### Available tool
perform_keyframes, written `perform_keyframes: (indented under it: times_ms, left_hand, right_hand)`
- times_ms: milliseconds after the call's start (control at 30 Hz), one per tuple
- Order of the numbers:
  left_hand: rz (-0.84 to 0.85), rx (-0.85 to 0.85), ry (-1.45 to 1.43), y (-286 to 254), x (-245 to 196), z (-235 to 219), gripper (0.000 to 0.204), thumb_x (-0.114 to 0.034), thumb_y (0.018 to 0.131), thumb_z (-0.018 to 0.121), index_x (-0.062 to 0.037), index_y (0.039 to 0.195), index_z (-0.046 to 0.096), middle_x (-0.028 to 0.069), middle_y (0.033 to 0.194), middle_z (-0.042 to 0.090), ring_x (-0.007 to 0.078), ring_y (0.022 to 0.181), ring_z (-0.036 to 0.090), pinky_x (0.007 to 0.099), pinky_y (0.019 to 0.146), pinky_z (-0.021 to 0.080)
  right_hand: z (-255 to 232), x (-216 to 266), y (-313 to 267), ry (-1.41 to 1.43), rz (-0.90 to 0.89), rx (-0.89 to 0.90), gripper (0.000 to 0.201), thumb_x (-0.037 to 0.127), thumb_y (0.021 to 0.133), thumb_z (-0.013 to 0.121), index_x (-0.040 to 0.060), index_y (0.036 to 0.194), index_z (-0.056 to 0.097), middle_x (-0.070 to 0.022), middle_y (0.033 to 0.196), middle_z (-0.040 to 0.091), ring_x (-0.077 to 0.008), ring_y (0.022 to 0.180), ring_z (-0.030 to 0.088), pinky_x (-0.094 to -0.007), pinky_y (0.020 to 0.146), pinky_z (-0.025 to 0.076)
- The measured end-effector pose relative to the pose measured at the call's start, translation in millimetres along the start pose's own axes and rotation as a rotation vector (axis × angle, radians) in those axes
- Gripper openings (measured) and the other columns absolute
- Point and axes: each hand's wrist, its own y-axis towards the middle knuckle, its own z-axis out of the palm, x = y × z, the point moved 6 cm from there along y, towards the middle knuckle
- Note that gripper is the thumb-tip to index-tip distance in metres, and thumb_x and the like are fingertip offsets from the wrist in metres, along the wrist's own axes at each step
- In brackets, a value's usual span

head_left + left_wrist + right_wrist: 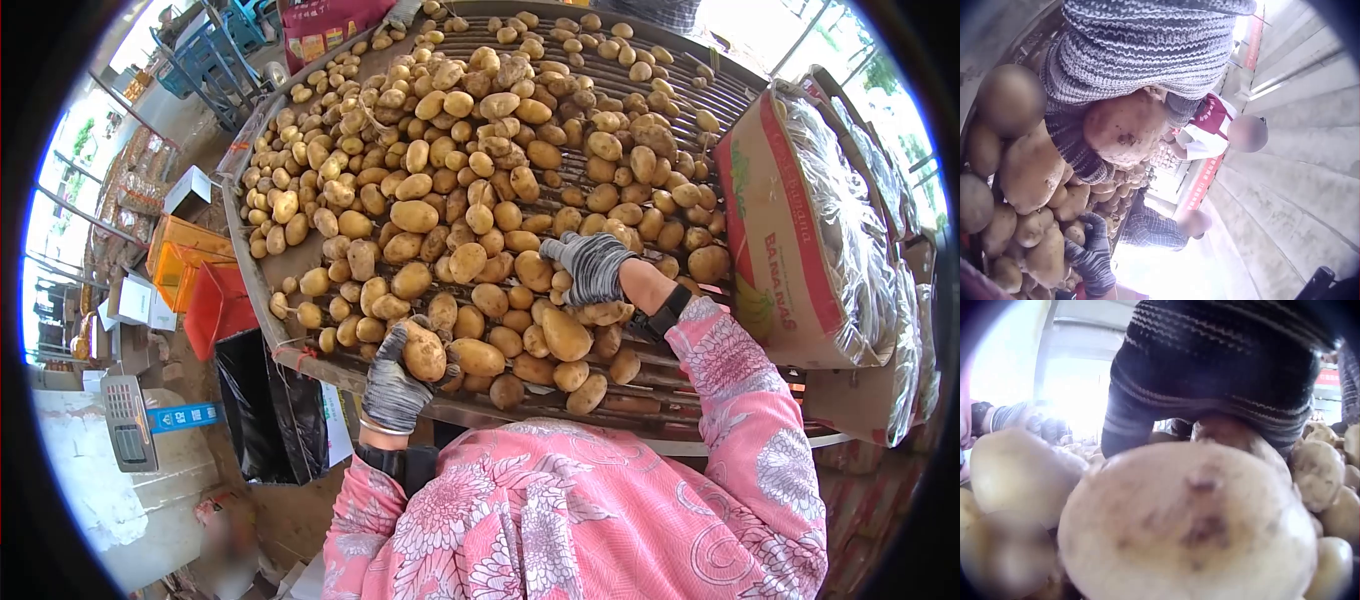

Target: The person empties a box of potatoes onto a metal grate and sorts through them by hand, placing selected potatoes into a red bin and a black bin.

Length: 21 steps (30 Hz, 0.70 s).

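Potatoes (pixel 415 215) cover our slatted table (pixel 735 102); our left hand (pixel 394 392) grips one (pixel 425 355), our right hand (pixel 592 268) lies over others, but we can't tell if it grips. A banana box (pixel 785 230) crowds our right side.

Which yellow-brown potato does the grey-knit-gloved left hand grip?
The rounded yellow-brown potato that the left hand clasps; the oblong yellow-brown potato immediately right in the head view lies outside that grip.

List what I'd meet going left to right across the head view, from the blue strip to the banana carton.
Blue strip → black plastic → gloved left hand gripping a potato → gloved right hand → banana carton.
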Motion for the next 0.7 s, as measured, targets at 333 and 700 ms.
perform_keyframes:
  times_ms: [333, 700]
  left_hand:
    - [0.013, 0.111, -0.085, -3, 1, 34, 0.047, -0.056, 0.089, 0.05, -0.01, 0.088, 0.059, 0.0101, 0.084, 0.063, 0.0302, 0.08, 0.062, 0.0476, 0.076, 0.053]
    - [-0.088, 0.423, 0.17, 1, 19, 81, 0.036, -0.037, 0.09, 0.054, -0.0046, 0.105, 0.058, 0.017, 0.089, 0.061, 0.0343, 0.078, 0.063, 0.0428, 0.066, 0.056]
  right_hand:
    - [1, -5, -45, 1.808, -0.451, -0.28, 0.048, 0.04, 0.088, 0.059, 0.0078, 0.123, 0.049, -0.0043, 0.108, 0.055, -0.016, 0.1, 0.055, -0.0314, 0.087, 0.047]
    - [42, 21, -19, 2.226, -0.426, -0.124, 0.058, 0.051, 0.091, 0.051, 0.0036, 0.124, 0.048, -0.0098, 0.119, 0.055, -0.0223, 0.108, 0.057, -0.038, 0.088, 0.051]
